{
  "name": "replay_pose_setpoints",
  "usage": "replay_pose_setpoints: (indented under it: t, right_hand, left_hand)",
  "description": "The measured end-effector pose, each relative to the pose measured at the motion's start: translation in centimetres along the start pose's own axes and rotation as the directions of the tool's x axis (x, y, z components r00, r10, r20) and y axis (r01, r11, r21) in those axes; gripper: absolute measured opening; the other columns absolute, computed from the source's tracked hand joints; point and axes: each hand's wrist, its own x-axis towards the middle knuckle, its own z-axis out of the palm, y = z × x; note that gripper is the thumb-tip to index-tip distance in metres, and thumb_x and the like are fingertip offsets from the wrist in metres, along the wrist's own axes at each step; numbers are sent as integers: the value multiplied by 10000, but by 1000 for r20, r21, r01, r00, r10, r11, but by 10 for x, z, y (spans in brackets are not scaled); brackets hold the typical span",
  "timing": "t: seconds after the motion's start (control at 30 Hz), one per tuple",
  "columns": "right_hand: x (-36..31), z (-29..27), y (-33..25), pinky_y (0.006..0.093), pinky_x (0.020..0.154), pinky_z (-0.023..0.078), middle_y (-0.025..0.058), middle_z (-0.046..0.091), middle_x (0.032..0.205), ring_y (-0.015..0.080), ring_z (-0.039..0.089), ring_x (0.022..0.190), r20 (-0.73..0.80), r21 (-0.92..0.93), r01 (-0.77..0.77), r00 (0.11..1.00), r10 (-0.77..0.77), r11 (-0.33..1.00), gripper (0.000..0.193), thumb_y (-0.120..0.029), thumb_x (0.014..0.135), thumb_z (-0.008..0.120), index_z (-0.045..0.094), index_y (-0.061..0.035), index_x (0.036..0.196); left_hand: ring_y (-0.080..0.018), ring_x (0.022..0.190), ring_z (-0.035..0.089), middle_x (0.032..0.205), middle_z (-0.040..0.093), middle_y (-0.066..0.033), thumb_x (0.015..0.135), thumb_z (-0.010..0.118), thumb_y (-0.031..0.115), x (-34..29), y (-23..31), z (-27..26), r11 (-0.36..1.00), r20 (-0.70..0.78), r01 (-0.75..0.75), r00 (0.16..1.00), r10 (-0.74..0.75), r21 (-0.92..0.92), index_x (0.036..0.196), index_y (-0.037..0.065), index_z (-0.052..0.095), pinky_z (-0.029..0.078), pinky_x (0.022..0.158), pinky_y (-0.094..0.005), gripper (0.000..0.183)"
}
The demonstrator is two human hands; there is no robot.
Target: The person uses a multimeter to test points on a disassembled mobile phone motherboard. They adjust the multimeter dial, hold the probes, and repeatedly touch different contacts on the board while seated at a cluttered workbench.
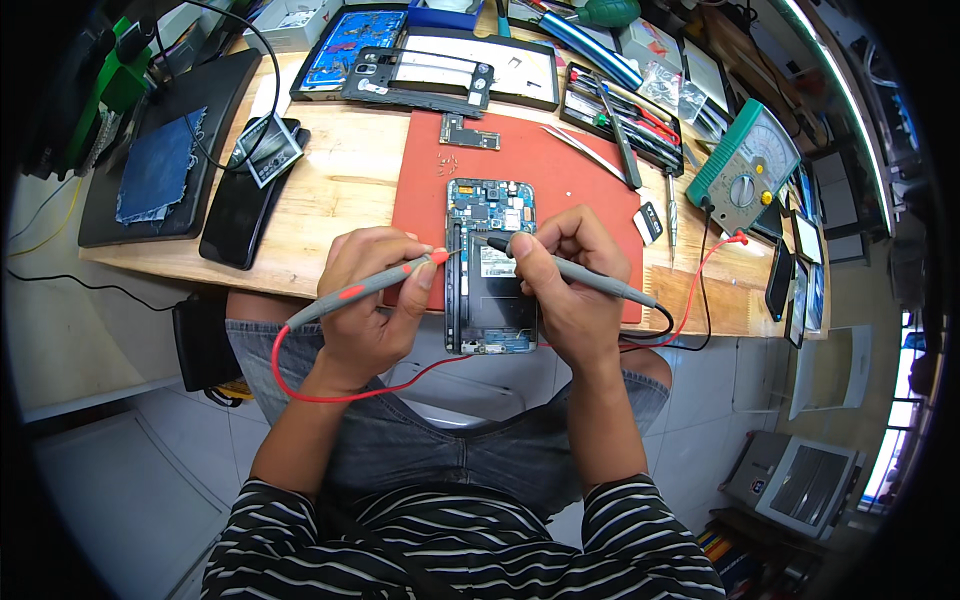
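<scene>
An opened phone [505, 300] lies on the red mat with its blue circuit board and battery bay exposed; its lower end reaches past the mat's near edge. My left hand [370, 310] is closed on a grey-and-red test probe [352, 291], its tip at the phone's left side. Closed on a grey-and-black test probe [600, 278], my right hand [578, 290] holds that tip over the phone's upper middle. Whether either tip touches metal is too small to tell. Red and black leads run to a green analog multimeter [745, 170] at the right.
Beyond the phone are a loose circuit board [470, 133], small screws [447, 163], tweezers [582, 152] and a black phone frame [420, 82]. A screwdriver [672, 220] and tool case [625, 115] lie right. A black phone [245, 215] rests left. The red lead [410, 385] loops below my left hand.
</scene>
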Motion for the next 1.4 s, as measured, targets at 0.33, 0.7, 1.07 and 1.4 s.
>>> replay_pose_setpoints:
  t: [0.33, 0.7, 1.07, 1.4]
  right_hand:
    - [-1, -1, 0, 181, 539, 417, -12, 611, 684, 13, 536, 614, 5, -16, 0, 1000, 0, 1000, 183, -63, 920, 751, 593, -4, 846]
    - [2, -2, -1, 187, 529, 378, -40, 587, 686, -3, 494, 610, 37, -67, 63, 997, -61, 996, 184, -72, 908, 759, 591, -39, 842]
    - [2, -6, -1, 223, 520, 452, 15, 632, 657, 31, 585, 599, 2, -56, 32, 999, -32, 998, 165, -42, 886, 755, 600, -21, 833]
    - [1, 0, -1, 190, 526, 412, -4, 616, 673, 12, 532, 608, 5, -27, 7, 1000, -6, 1000, 193, -72, 916, 756, 595, -4, 833]
  left_hand:
    - [-265, 973, 637, 1010, 678, -158, 930, 672, 52, -1, 0, 0, 1000, 4, -10, 1000, 10, 4, 1008, -29, 676, 513, 853, -357, 113]
    - [-301, 910, 633, 967, 675, -161, 903, 689, 49, 0, 5, 9, 997, -84, 57, 995, -61, -48, 973, -17, 688, 497, 819, -382, 97]
    - [-295, 908, 639, 953, 678, -144, 900, 699, 58, 0, 5, 8, 999, -76, 31, 997, -32, -14, 971, -10, 701, 493, 818, -388, 98]
    - [-269, 960, 635, 1002, 672, -153, 932, 672, 54, 1, 2, 0, 1000, 4, -16, 1000, 16, 14, 994, -31, 681, 512, 842, -356, 106]
